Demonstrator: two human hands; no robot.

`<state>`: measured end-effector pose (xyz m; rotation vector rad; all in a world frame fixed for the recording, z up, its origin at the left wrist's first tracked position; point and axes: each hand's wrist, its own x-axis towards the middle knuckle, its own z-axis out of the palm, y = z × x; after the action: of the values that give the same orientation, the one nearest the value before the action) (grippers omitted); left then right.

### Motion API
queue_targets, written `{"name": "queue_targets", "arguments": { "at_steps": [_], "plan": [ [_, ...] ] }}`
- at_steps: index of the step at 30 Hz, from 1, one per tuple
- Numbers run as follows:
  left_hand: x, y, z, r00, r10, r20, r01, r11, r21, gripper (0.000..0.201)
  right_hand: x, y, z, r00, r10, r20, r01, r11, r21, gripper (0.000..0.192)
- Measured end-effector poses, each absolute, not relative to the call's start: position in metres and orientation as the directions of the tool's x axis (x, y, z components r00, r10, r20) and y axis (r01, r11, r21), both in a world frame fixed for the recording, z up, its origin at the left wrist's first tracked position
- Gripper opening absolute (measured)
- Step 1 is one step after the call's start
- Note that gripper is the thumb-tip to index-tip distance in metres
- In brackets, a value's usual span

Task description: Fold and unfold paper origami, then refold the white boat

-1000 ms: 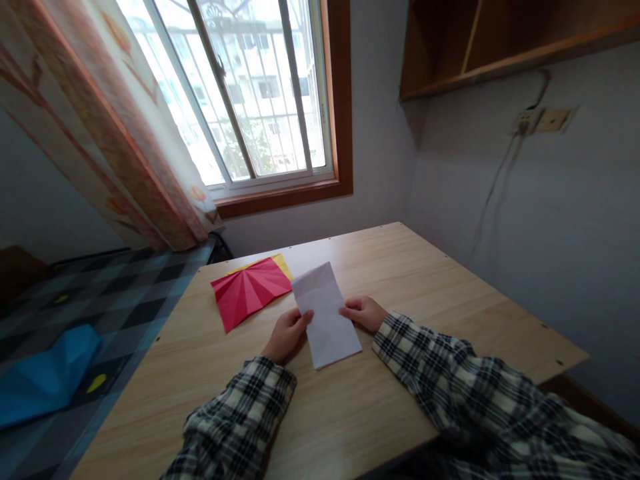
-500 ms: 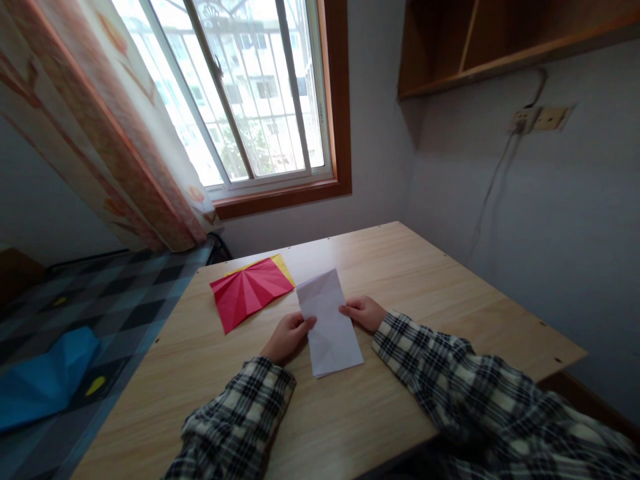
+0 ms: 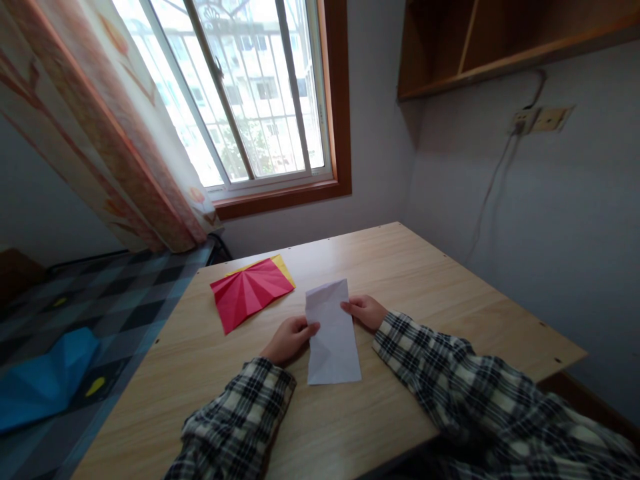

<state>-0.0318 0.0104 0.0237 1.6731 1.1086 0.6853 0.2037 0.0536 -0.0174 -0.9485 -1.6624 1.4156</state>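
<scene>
White folded paper (image 3: 333, 337) lies flat on the wooden table (image 3: 430, 293), centre of frame, long axis running roughly top to bottom, faint creases visible across it. Left hand (image 3: 289, 339) is set against the left long edge, fingers curled, thumb and fingertips pinching the edge near mid-height. Right hand (image 3: 366, 311) is set against the right long edge, a bit higher in frame, fingertips closed on that edge. Both hands are clamped lightly on the sheet, one per side; plaid sleeves run down to the lower frame.

Pleated red paper (image 3: 249, 292) lies left of centre, just beside the white sheet but not touching it, with a yellow sheet (image 3: 284, 267) showing from under its upper right corner. Blue paper (image 3: 45, 380) is seen at lower left, off the table on the checked surface.

Judgement on the step: the sheet looks to be getting squared up for a fold. For a clean result, the long edges should be kept parallel and the corners matched before any crease is pressed. Pressure is best held on one side as an anchor while the other side is adjusted. Existing creases should be used as guides. The red piece is near enough to be knocked; the left elbow should be kept in.
</scene>
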Motion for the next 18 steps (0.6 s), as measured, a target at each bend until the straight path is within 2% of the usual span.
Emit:
{"name": "queue_targets", "arguments": {
  "at_steps": [4,18],
  "plan": [
    [-0.0321,0.0113,0.0226,0.471,0.881,-0.046,0.364,-0.147,0.92,0.042,0.2037,0.0546,-0.0196,-0.442,0.893,0.081,0.05,0.114,-0.992,0.067],
    [-0.0298,0.0112,0.019,0.509,0.858,-0.072,0.413,-0.17,0.894,0.043,0.2064,0.0553,-0.0113,-0.39,0.915,0.1,-0.015,0.102,-0.995,0.061]
  ]
}}
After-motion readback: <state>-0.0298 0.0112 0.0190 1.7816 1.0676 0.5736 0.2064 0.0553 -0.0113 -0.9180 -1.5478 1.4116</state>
